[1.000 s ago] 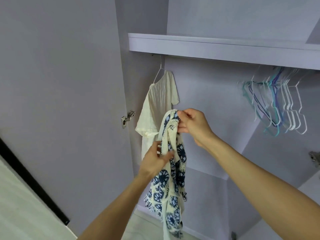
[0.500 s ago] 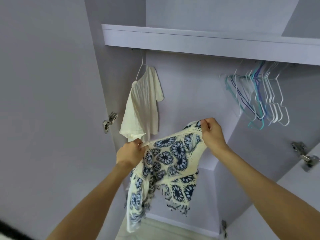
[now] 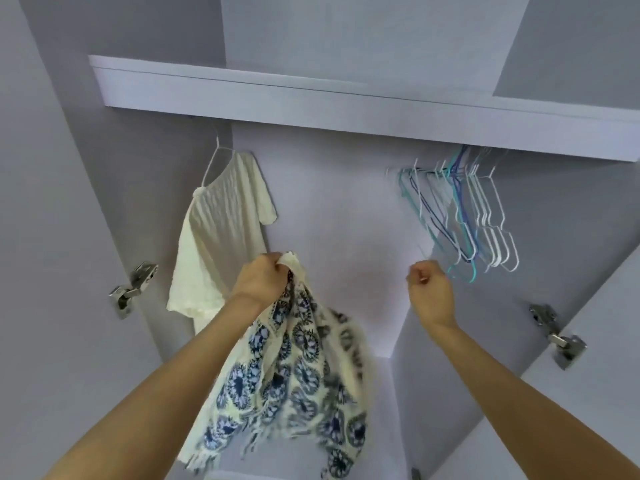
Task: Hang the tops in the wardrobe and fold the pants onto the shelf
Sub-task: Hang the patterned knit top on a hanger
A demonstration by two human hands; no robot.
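A cream top with blue flower patterns hangs bunched from my left hand, which grips its upper edge in front of the open wardrobe. My right hand is raised to the right, fingers curled closed with nothing in them, just below and left of a bunch of empty wire hangers on the rail. A plain cream top hangs on a white hanger at the rail's left end, right behind my left hand. The wardrobe shelf runs across above the rail.
Both wardrobe doors stand open at the sides, with metal hinges at the left and right. A stretch of rail between the hung cream top and the hangers carries nothing. The wardrobe's floor panel shows below the patterned top.
My right hand let go of the patterned top and moved right toward the hangers. The top, spread between both hands before, now hangs bunched from my left hand alone. The view tilted up.
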